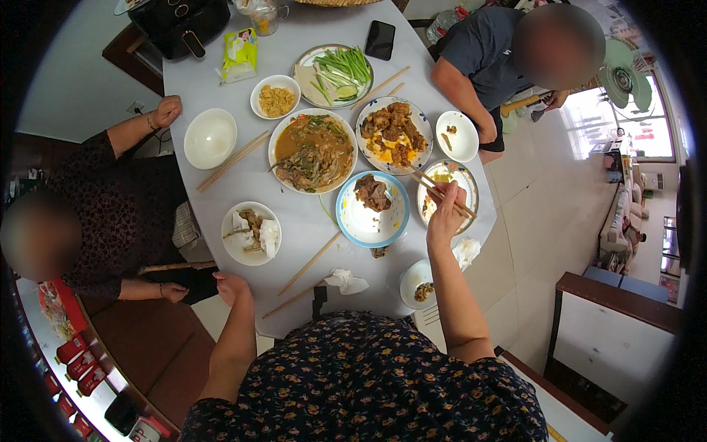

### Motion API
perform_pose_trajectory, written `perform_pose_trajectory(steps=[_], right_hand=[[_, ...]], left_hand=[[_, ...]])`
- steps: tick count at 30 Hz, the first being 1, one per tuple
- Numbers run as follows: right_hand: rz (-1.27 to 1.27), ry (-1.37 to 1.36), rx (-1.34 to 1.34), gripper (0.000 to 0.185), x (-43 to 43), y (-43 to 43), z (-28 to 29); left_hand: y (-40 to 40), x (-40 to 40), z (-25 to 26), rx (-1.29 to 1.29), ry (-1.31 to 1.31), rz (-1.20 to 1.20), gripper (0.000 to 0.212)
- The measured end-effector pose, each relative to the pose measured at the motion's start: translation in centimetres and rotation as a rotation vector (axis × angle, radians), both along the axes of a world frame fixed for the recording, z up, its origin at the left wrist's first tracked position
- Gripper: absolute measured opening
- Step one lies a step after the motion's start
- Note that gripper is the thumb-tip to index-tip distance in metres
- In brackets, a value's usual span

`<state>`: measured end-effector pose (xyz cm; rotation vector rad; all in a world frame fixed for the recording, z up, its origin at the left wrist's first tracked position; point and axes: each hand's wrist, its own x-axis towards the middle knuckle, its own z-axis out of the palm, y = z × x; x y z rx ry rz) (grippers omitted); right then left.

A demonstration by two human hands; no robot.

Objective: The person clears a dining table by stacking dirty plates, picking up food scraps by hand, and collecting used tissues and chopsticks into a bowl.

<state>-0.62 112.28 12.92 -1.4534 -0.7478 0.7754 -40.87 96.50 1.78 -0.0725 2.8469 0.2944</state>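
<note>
My right hand (447,215) holds a pair of wooden chopsticks (426,181), their tips at the lower edge of a flower-rimmed plate (362,119) of browned meat pieces (389,122). Below that hand lies a patterned plate (469,185) with food scraps, partly hidden. To its left, a blue-rimmed bowl (339,212) contains dark meat (373,192). My left hand (233,288) is at the table's near left edge, fingers curled; whether it grips anything cannot be made out. Closest to it stands a white bowl (225,222) with bones and crumpled tissues.
Around the table (309,221) are a large bowl (271,146) of stew, a plate (301,66) of scallions, loose chopsticks (309,263), a tissue (347,280) and a phone (380,40). One person (99,210) sits left, another (475,61) right. An air fryer (179,25) stands at the far left.
</note>
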Motion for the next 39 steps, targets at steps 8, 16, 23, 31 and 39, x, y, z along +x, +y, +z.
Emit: perform_pose_trajectory(steps=[8, 16, 23, 31, 39], right_hand=[[0.045, -0.437, 0.057, 0.017, -1.4, 1.5, -0.8], [0.270, -0.819, 0.096, 0.009, -2.2, 0.0, 0.6], [0.122, -0.685, 0.082, 0.018, -0.9, 0.6, -0.8], [0.034, -0.227, 0.023, 0.022, 0.0, 1.1, -2.2], [-0.094, 0.061, 0.036, 0.025, 1.9, 1.2, -0.6]], left_hand=[[-0.2, 0.0, -0.2, 0.042, 0.038, -0.080, 0.064], [0.2, -0.1, 0.5, -0.064, -0.027, -0.066, 0.064], [0.0, 0.1, 0.1, -0.023, 0.005, -0.055, 0.063], [-0.2, -0.1, -0.2, -0.028, -0.003, -0.041, 0.063], [-0.9, -1.1, -2.2, -0.003, 0.012, 0.017, 0.065]])
